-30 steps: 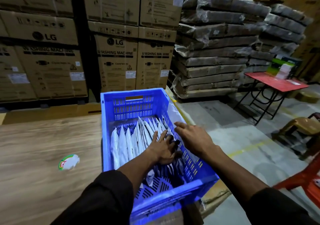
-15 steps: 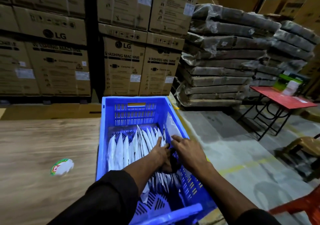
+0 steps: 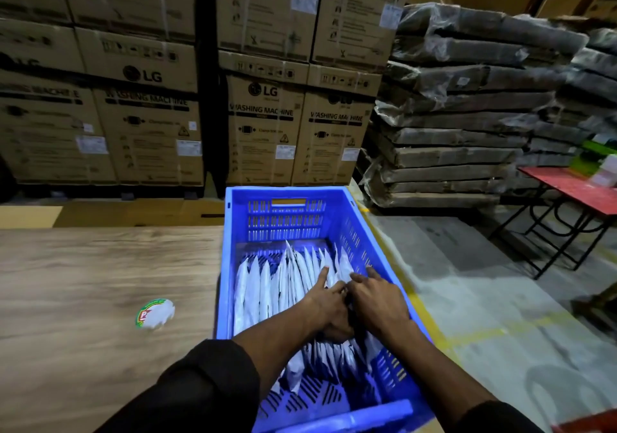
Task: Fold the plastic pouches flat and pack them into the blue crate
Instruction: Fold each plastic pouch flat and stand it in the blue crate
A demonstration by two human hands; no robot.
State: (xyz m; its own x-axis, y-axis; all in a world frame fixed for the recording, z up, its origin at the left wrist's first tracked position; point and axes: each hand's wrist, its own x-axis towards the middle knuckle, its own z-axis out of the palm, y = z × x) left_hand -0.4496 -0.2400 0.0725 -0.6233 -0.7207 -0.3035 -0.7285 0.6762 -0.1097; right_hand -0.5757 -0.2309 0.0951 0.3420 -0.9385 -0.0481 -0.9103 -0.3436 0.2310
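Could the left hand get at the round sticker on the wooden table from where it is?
Probably yes. The left hand is in the blue crate on the pouches; only the crate's left wall separates it from the sticker.

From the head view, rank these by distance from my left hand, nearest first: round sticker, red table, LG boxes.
From the left hand:
1. Round sticker, left on the wooden tabletop.
2. LG boxes, stacked behind the blue crate.
3. Red table, far right.
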